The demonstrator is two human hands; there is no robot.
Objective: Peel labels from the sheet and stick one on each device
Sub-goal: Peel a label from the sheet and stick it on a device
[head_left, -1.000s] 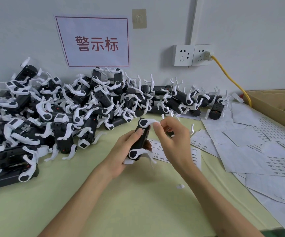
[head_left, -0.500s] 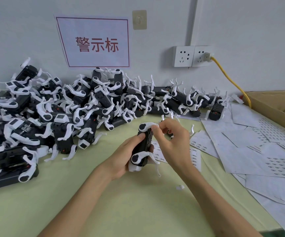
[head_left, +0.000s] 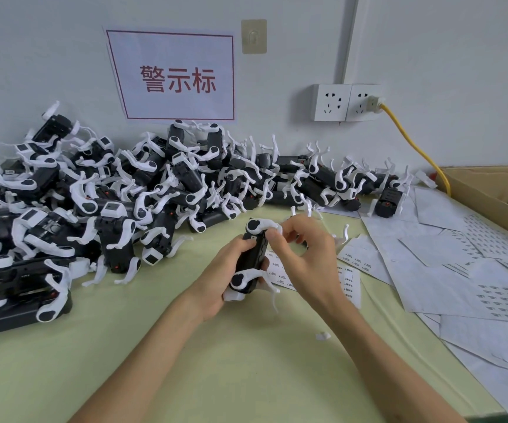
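Two bare hands meet over the pale green table (head_left: 246,361). One black device with white arms (head_left: 251,254) stands nearly upright in the left hand (head_left: 222,280), whose fingers curl round its body. On the device's upper end, the right hand (head_left: 303,254) presses its thumb and curled fingertips; whether a label is under them cannot be told. Just behind the hands lies the label sheet (head_left: 350,264), flat on the table. Many more devices form a pile (head_left: 109,193) along the wall, and spent sheets (head_left: 460,270) spread to the right.
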